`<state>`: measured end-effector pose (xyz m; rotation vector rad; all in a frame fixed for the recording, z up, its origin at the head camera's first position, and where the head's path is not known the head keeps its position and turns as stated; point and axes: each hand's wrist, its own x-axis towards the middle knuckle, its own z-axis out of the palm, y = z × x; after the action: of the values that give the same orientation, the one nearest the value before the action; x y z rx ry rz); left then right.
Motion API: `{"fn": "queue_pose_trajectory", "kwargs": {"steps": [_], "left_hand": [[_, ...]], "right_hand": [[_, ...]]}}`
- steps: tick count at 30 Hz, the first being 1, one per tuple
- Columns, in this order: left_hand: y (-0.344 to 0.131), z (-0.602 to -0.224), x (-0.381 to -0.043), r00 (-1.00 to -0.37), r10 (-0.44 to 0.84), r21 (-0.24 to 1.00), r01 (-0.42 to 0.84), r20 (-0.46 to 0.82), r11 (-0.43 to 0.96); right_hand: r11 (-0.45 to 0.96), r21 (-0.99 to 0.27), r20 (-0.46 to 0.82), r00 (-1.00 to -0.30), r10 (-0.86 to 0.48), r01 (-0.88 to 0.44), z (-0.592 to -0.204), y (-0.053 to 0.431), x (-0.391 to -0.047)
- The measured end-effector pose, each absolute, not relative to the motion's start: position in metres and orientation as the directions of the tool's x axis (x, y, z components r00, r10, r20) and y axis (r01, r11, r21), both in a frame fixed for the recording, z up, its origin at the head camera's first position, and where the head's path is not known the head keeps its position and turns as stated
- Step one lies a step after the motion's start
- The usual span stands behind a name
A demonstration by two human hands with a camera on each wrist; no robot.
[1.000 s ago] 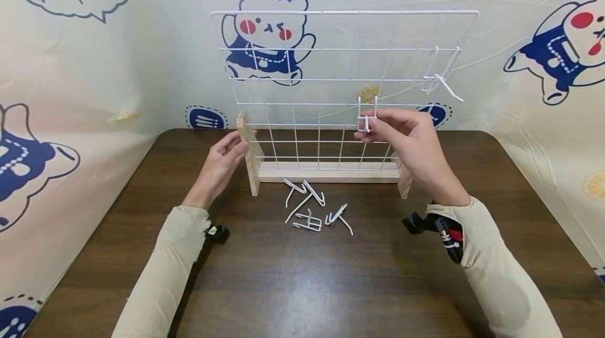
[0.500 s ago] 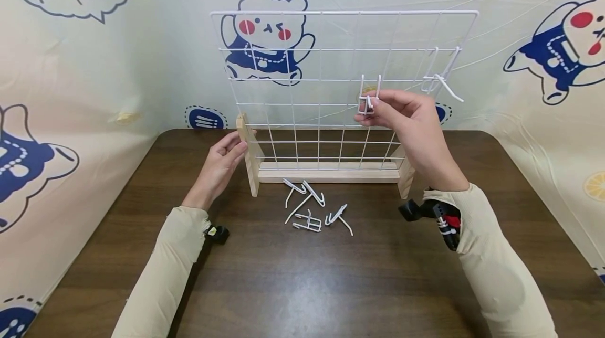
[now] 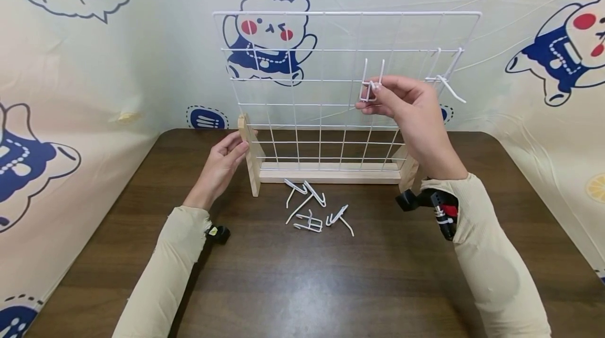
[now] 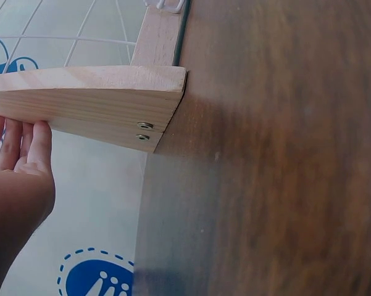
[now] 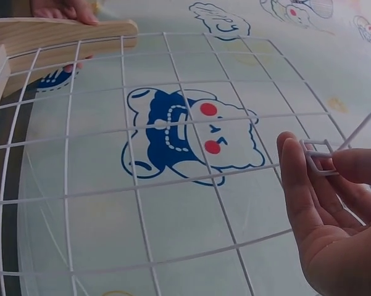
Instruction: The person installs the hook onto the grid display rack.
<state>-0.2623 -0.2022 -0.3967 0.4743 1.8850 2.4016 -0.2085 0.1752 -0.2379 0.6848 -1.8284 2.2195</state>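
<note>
In the head view my right hand (image 3: 411, 109) pinches a white wire hook (image 3: 370, 91) between thumb and fingers, its two prongs pointing up. It is held before the right-centre part of a white wire grid rack (image 3: 321, 81). The right wrist view shows the thumb pressed on the held hook (image 5: 320, 154), near the grid's wires. My left hand (image 3: 219, 165) grips the rack's left wooden side support (image 3: 249, 154), thumb in front and fingertips round behind. In the left wrist view, my left hand (image 4: 25, 160) lies along that support's outer face.
Another white hook (image 3: 444, 83) hangs on the grid's upper right. Several loose white hooks (image 3: 309, 221) lie on the brown table (image 3: 302, 285) before the rack's wooden base bar (image 3: 331, 174). A printed cloth (image 3: 156, 65) stands behind the table.
My right hand has risen with the hook, from low on the grid to a higher row. The left hand stays on the wooden support, and the loose hooks have not moved.
</note>
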Motion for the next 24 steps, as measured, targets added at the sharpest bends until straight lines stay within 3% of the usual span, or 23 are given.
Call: {"fn": "queue_pose_trajectory", "kwargs": {"steps": [24], "left_hand": [[-0.202, -0.397, -0.262, -0.951, 0.221, 0.948, 0.148, 0.214, -0.282]], "right_hand": [[-0.219, -0.867, 0.476, -0.874, -0.095, -0.448, -0.219, 0.171, -0.224]]}}
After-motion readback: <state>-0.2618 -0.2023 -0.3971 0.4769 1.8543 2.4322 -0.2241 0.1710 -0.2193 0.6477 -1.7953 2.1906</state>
